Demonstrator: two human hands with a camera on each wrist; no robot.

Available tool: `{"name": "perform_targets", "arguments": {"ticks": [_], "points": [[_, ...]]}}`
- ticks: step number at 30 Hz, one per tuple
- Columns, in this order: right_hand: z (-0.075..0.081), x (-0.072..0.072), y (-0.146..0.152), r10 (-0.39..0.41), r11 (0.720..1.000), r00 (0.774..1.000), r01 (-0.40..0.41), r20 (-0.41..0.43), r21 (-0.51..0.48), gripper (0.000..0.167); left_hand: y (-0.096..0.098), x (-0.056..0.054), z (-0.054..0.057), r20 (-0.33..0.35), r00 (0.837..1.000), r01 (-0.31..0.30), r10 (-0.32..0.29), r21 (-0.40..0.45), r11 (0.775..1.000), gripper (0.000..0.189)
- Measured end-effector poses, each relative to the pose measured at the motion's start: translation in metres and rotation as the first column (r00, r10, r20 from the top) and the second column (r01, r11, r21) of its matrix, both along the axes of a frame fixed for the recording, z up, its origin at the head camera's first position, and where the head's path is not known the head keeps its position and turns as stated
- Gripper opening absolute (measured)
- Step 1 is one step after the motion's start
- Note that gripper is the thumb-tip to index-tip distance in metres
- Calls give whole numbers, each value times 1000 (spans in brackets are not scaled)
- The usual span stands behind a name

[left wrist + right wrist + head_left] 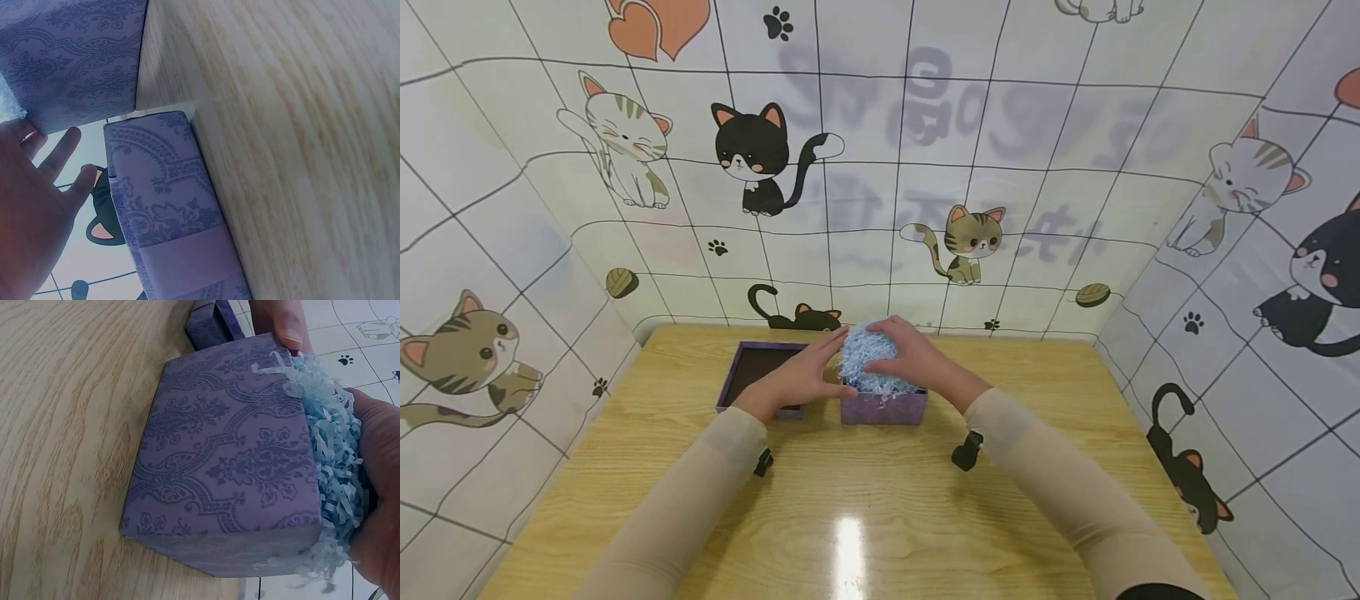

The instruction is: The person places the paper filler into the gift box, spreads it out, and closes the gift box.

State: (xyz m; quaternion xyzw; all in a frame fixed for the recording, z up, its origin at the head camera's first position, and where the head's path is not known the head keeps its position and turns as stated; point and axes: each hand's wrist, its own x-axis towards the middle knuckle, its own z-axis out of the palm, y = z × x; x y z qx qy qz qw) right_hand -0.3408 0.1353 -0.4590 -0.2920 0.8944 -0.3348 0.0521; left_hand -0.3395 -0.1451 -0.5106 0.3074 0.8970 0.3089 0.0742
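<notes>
Pale blue shredded paper [863, 360] is heaped above the rim of a purple patterned box [225, 444]. My right hand [913, 358] cups the heap from the right, its thumb on the near side and its fingers curved over the top. In the right wrist view the fingertips are hidden behind the paper. My left hand [801, 375] is at the box's left side, fingers spread along the heap's edge and thumb close to the front left corner of the rim.
A shallow purple lid [724, 392] with a dark inside lies left of the box, partly under my left hand. Both are on a wooden table [850, 483]. Behind and at both sides rise cat-print walls [865, 200].
</notes>
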Motion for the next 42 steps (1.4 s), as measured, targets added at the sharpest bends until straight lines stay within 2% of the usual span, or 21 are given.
{"name": "perform_targets", "arguments": {"ticks": [5, 13, 19, 30, 33, 37, 42], "points": [[-9, -5, -7, -1, 999, 1000, 1, 17, 36, 70, 0, -1, -2, -4, 1000, -1, 1, 2, 1000, 119], [-13, -8, -11, 47, 977, 998, -54, 39, 209, 63, 1, -2, -2, -10, 1000, 16, -16, 16, 1000, 119], [-5, -2, -8, 65, 979, 998, -66, 14, 192, 63, 1, -1, -1, -7, 1000, 15, -15, 18, 1000, 119], [14, 9, 16, 59, 995, 994, -52, -93, 80, 70, 1, -1, 0, -4, 1000, 6, -6, 8, 1000, 121], [16, 9, 29, 24, 999, 996, -21, -81, 30, 77, 2, -1, -1, 1, 1000, -1, 1, 6, 1000, 121], [13, 8, 51, -13, 999, 1000, 14, 15, -33, 99, 1, 0, 0, 10, 1000, -11, 11, 12, 1000, 121], [1, 2, 78, 28, 998, 990, -20, 140, -61, 126, 1, -1, -2, 7, 1000, -11, 10, 8, 1000, 121]]}}
